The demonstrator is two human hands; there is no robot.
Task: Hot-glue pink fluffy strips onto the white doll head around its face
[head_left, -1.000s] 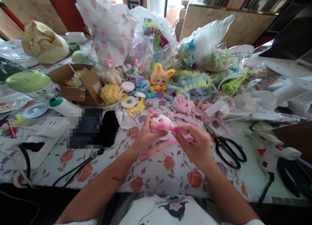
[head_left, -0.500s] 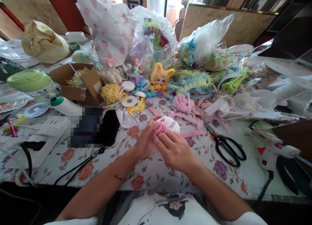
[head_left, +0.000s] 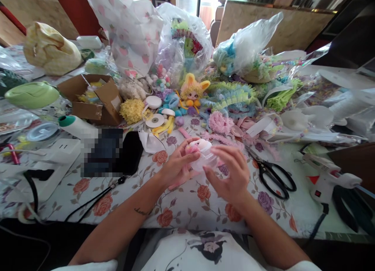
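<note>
My left hand (head_left: 177, 165) is wrapped round a small doll's head (head_left: 202, 144), white with pink wool at its lower left, above the flowered tablecloth. Below the head, between my hands, is a pale, see-through blur that I cannot make out. My right hand (head_left: 231, 172) is just to the right, thumb and fingers spread. It seems to hold nothing; whether a fingertip touches the doll's head is unclear. Beyond them lie a fluffy pink yarn ball (head_left: 220, 123) and a finished-looking doll (head_left: 191, 92) with yellow rabbit ears.
Black-handled scissors (head_left: 275, 179) lie to the right, with a white glue gun (head_left: 325, 175) farther right. At left are a black phone (head_left: 133, 151), a power strip (head_left: 63, 153) and a cardboard box (head_left: 89, 110). Plastic bags (head_left: 129, 40) and trims crowd the back.
My right hand has let go of the doll's head, moved right and opened its fingers. The left hand keeps its hold, and more of the head shows.
</note>
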